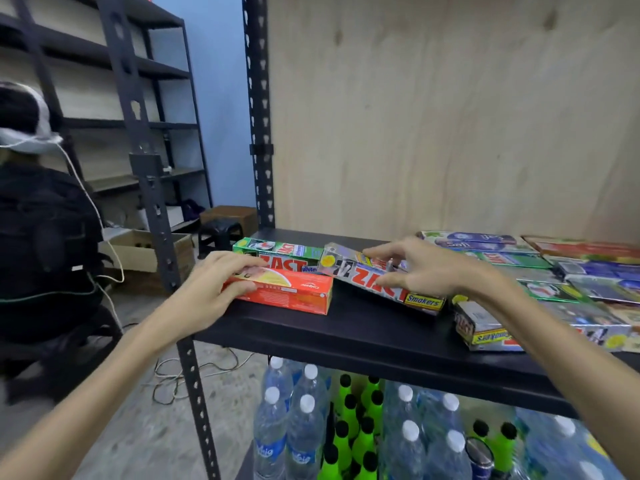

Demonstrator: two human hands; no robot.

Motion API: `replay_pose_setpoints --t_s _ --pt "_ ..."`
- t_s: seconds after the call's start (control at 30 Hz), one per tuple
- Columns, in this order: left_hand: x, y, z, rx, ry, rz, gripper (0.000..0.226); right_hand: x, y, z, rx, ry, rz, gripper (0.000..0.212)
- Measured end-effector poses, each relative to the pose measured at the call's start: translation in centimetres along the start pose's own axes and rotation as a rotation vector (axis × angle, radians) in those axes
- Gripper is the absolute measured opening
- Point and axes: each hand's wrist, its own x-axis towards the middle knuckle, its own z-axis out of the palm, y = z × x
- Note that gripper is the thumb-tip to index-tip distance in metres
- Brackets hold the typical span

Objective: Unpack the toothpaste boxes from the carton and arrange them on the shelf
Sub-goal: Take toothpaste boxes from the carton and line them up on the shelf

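Where the black shelf board [363,327] meets the plywood back panel [450,116], toothpaste boxes lie flat in two groups, and the carton they came from cannot be identified with certainty. A perforated metal upright [258,109] stands at the board's left rear corner. Below the board stand clear water bottles [304,431] with white caps and green bottles [349,420] with black caps. At far left, a person in dark clothing [45,244] crouches with their back to the camera.

The larger group, a row of mixed boxes [561,271], covers the right part of the board. Near the left edge, a green box [277,252] lies behind an orange-red box [287,292], the two touching.

The left hand [211,285] rests on the left end of the orange-red box, fingers extended over its top and thumb against its front face; the grasp is loose.

A silver box marked "Smokers" [377,282] is tilted, its left end raised near the green box. The right hand [426,268] holds it from above, fingers spread across the upper edge and thumb on the printed face.
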Motion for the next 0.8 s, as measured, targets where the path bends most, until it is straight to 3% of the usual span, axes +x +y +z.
replay_pose_setpoints --t_s 0.27,0.47,0.6,0.8 --pt "0.3 -1.1 0.7 0.079 0.052 -0.021 0.041 -0.8 1.1 0.4 -0.066 -0.062 -0.017 0.060" --pt "-0.1 0.2 0.7 0.071 0.049 0.000 0.072 -1.6 2.2 1.1 0.087 0.014 -0.049 0.062" --pt "0.9 2.0 1.6 0.007 0.163 0.058 0.058 -2.2 2.4 1.3 0.178 0.085 -0.068 0.059" --pt "2.1 3.4 2.6 -0.033 0.148 0.099 0.049 -2.2 2.7 1.4 0.212 0.105 -0.052 0.057"
